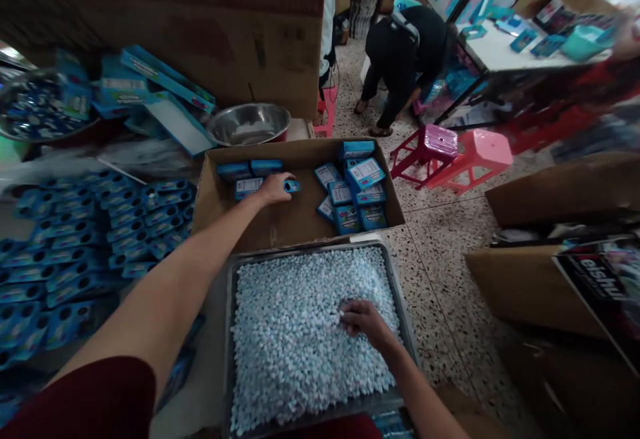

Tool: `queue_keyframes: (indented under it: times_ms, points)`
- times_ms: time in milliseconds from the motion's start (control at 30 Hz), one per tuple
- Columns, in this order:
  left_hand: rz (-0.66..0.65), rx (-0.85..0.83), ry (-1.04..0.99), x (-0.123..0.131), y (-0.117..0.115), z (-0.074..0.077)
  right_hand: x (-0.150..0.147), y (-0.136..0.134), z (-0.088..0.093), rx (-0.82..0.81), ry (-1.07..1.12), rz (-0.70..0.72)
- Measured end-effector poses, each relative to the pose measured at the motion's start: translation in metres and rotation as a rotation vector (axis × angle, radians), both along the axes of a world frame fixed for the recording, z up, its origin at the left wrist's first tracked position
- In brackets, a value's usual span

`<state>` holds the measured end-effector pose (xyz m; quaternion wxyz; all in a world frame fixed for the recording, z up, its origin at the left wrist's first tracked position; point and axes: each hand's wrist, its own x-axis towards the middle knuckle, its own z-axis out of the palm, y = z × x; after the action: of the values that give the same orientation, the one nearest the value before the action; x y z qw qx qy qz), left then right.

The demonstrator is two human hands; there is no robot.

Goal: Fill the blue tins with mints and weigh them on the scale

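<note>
My left hand [275, 189] reaches into an open cardboard box [295, 226] with its fingers closed on a small blue candy box [291, 186]. Beside that hand lie other blue boxes with white label panels [247, 188]. A looser pile of blue candy boxes [367, 176] fills the right part of the carton, some reading "Caramelo Macizo". My right hand [364, 321] is at the surface of a heap of small pale blue and white candies [305, 332] in a dark tray [407, 352]. Its fingers are curled together, with pale candies at the tips.
Rows of blue cartons with round holes [70, 252] cover the surface at left. A metal bowl [250, 124] stands behind the cardboard box. Plastic stools [435, 142] stand on the speckled floor [440, 246]. A person in dark clothes [407, 52] bends down beyond, near a white table [505, 49].
</note>
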<state>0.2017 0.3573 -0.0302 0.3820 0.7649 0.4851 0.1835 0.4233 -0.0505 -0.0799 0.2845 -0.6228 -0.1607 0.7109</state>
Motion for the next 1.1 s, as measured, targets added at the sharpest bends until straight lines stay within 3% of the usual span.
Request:
queue_keyframes:
  times_ms: [100,167,300,400,533,633,733,833,933,1100]
  points:
    - [0.097,-0.022,-0.086,-0.037,-0.021,0.031,0.001,-0.004,0.015,0.016,0.038,0.013]
    - [0.197,-0.02,-0.212,-0.062,-0.053,0.057,0.002,-0.004,0.028,0.027,0.054,0.017]
    - [0.33,-0.168,-0.6,-0.087,-0.153,0.108,0.011,0.003,0.069,0.063,0.085,0.018]
    - [0.466,-0.304,-0.95,-0.079,-0.235,0.126,0.022,0.014,0.105,0.094,0.125,0.046]
    - [0.809,-0.377,-1.131,-0.062,-0.317,0.117,0.039,0.026,0.139,0.107,0.143,0.108]
    - [0.921,-0.411,-1.077,-0.057,-0.357,0.095,0.053,0.029,0.149,0.089,0.141,0.15]
    - [0.896,-0.404,-0.862,-0.053,-0.378,0.072,0.066,0.031,0.153,0.082,0.129,0.194]
    - [0.812,-0.199,-0.531,-0.047,-0.387,0.055,0.071,0.036,0.156,0.096,0.119,0.238]
    - [0.683,-0.016,-0.251,-0.042,-0.393,0.05,0.067,0.043,0.159,0.115,0.135,0.269]
    - [0.553,0.146,-0.109,-0.037,-0.403,0.047,0.052,0.058,0.169,0.17,0.132,0.345]
